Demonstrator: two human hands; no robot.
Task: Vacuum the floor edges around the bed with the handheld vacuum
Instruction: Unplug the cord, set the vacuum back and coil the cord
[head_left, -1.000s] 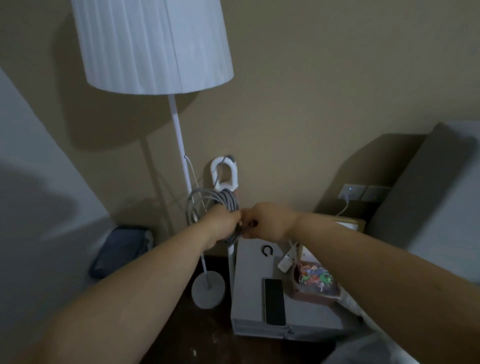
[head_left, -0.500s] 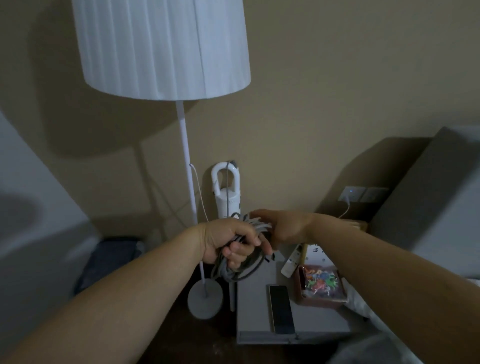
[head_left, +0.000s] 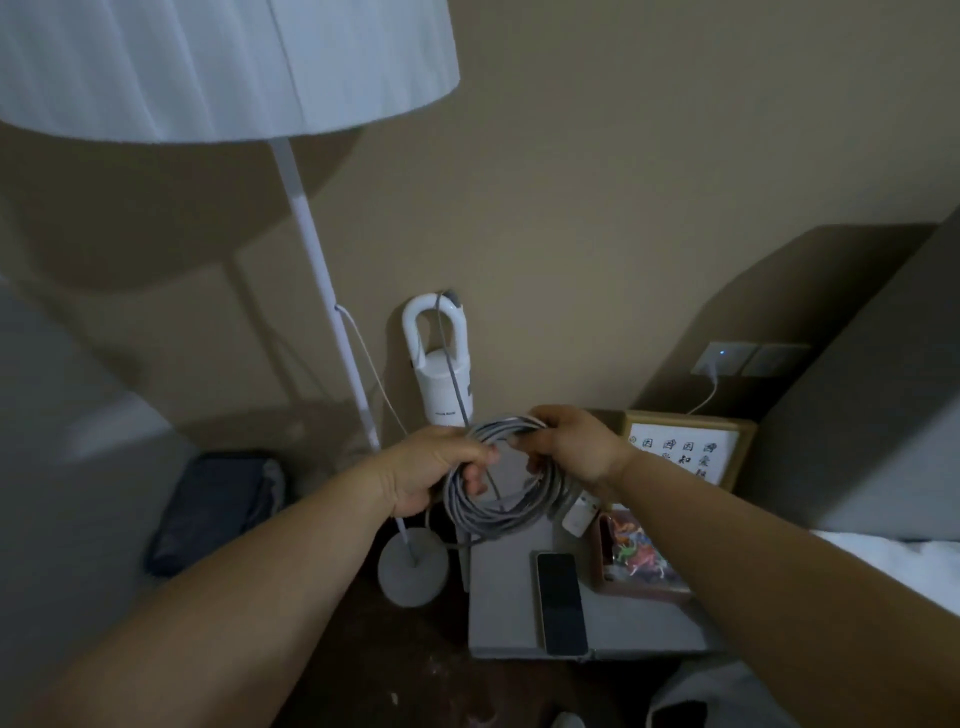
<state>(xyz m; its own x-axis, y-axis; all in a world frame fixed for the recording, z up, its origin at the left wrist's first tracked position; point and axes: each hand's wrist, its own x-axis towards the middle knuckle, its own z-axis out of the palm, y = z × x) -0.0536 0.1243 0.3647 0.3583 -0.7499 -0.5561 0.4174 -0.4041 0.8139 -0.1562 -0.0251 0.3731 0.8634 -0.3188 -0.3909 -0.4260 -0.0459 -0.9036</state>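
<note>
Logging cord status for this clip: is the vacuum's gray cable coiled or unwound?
Coiled. The gray cable hangs in stacked loops gripped by the left hand and right hand, before the white vacuum.

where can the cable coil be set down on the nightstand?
Both hands, left hand and right hand, grip the cable coil. Bare nightstand top lies left of the phone. Crowded right: toy box, framed picture.

A white lamp (head_left: 311, 291) is standing against the tan wall (head_left: 649, 182) beside a nightstand (head_left: 509, 603) in dim light.
</note>
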